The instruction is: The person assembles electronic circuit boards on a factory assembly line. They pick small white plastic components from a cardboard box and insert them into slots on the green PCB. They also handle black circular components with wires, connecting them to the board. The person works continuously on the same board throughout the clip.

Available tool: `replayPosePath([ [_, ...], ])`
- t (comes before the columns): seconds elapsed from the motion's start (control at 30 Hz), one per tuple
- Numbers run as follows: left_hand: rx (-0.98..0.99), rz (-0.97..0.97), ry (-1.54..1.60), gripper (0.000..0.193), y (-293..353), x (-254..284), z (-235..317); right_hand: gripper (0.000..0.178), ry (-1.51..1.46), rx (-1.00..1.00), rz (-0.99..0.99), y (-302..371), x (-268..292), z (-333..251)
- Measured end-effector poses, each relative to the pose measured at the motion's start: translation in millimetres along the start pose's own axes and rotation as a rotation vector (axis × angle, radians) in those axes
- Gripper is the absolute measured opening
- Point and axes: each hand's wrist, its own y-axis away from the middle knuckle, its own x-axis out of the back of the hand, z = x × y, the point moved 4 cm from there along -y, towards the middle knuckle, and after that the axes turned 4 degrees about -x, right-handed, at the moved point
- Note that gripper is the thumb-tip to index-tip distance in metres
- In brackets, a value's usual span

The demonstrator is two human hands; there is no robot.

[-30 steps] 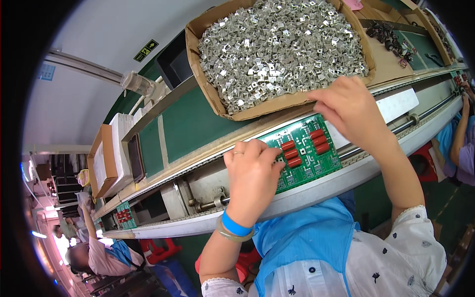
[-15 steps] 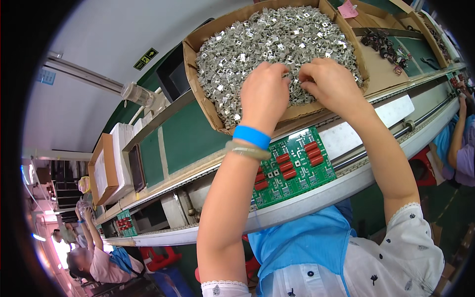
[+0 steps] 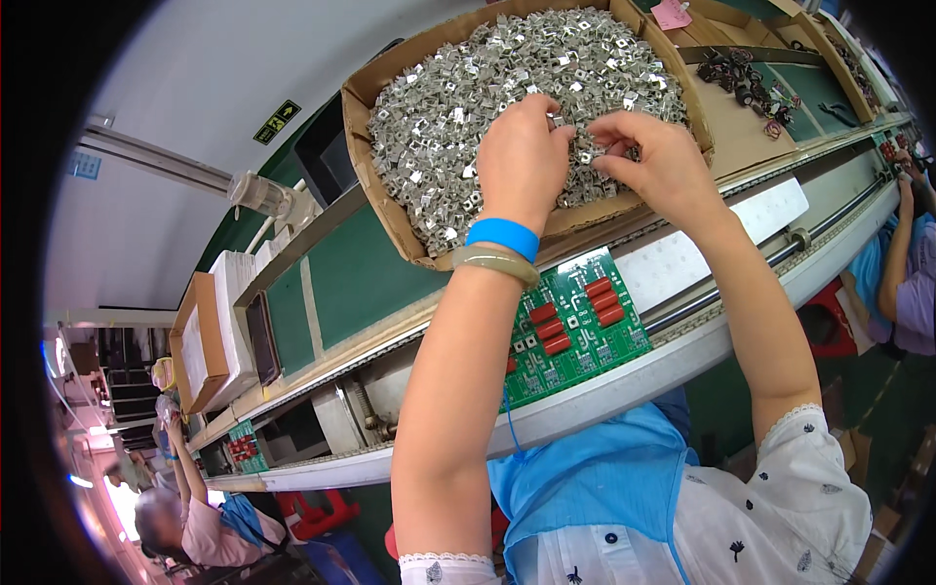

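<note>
Both hands — left hand [image 3: 524, 156], right hand [image 3: 651, 161] — pinch small metal clips [image 3: 439, 107] in the cardboard box [image 3: 375, 166]; circuit board [image 3: 575, 331] below.

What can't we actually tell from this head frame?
- Head view: whether the left hand or right hand has pinched a metal clip; the fingertips are curled into the pile in the cardboard box.
- The left forearm hides part of the green circuit board.
- Small dark parts on the shelf: too small to identify.
</note>
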Motion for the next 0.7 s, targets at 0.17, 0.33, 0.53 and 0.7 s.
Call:
replayPosePath([
  [0.17, 0.004, -0.018, -0.011, 0.021, -4.0, 0.7, -7.9, 0.024, 0.068, 0.064, -0.019, 2.1, 6.9, -7.3],
  [0.33, 0.032, -0.02, 0.042, 0.021, 1.8, 12.7, -8.0, 0.025, -0.117, 0.028, 0.023, 22.4, 14.0, -23.1],
  [0.53, 0.077, -0.07, 0.304, 0.027, 28.4, 45.0, -2.5, 0.02, -0.33, -0.172, -0.199, 75.9, 15.1, -21.5],
  [0.7, 0.341, -0.205, 0.618, 0.023, 79.2, 77.4, 23.2, 0.016, -0.016, 0.129, -0.327, 101.2, 16.2, -10.8],
])
